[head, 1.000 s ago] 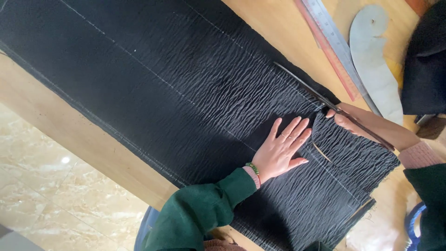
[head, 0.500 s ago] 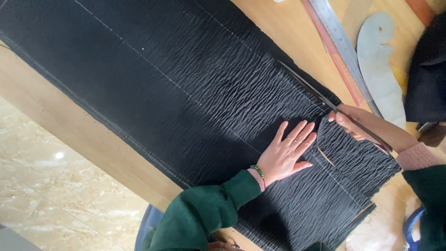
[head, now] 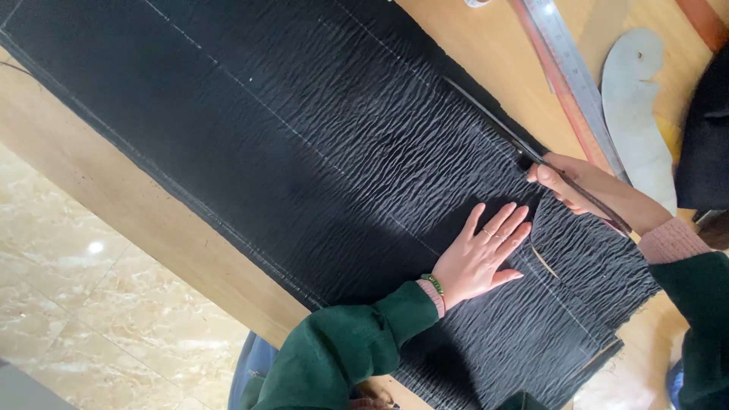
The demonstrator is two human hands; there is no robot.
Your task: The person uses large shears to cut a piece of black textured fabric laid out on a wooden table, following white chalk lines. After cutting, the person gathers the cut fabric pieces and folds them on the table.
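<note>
Black crinkled fabric covered a wooden worktop above marble floor; left hand pressed flat, fingers spread, right hand gripped scissors.

Black crinkled fabric: one long piece with a wrinkled, ribbed texture, spread flat and diagonally across the wooden table from upper left to lower right. Thin pale chalk lines run along its length, one near the table-side edge and others across the middle. A slit is open in the cloth at the lower right end, beside the flat hand, and the far corner there looks frayed. Scissors: long, slim, dark-bladed, lying low along the fabric's far edge, blades pointing to the upper left, the tips resting on the cloth and the handle end hidden in the gripping hand.
</note>
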